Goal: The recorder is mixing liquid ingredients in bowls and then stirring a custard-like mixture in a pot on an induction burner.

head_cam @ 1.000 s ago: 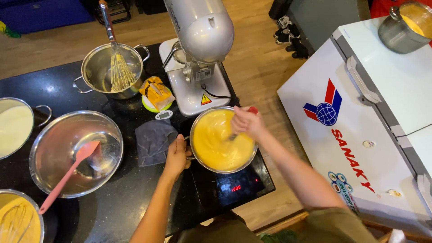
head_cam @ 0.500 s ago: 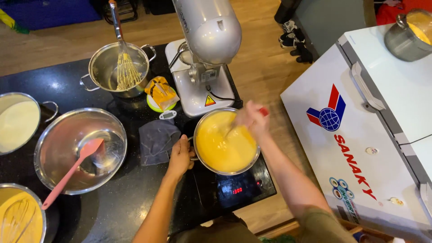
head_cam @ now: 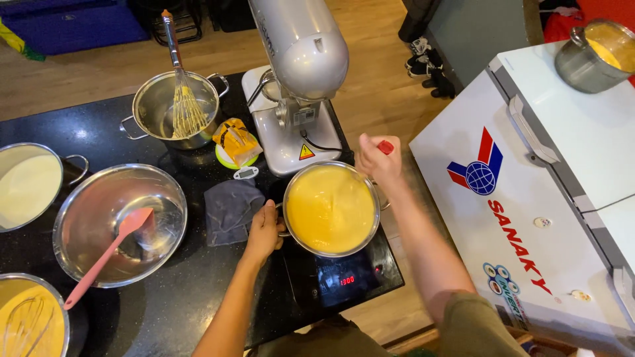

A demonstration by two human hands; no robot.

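Left hand [head_cam: 263,229] curled, fingers clamped on the near-left handle of the round steel pot of yellow batter [head_cam: 331,209], set on the black induction hob [head_cam: 344,281] at the counter's front right corner. Right hand [head_cam: 377,158] fisted around a red-handled stirrer [head_cam: 385,147], shaft tilting down-left into the batter; lower end hidden.

Your pot [head_cam: 331,209] sits on the cooktop [head_cam: 344,281] at the counter's [head_cam: 185,311] right edge, mixer [head_cam: 294,79] behind, cloth [head_cam: 228,210] left.

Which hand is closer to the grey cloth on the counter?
Left. The left hand grips the pot's handle right beside the grey cloth; the right hand is across the pot.
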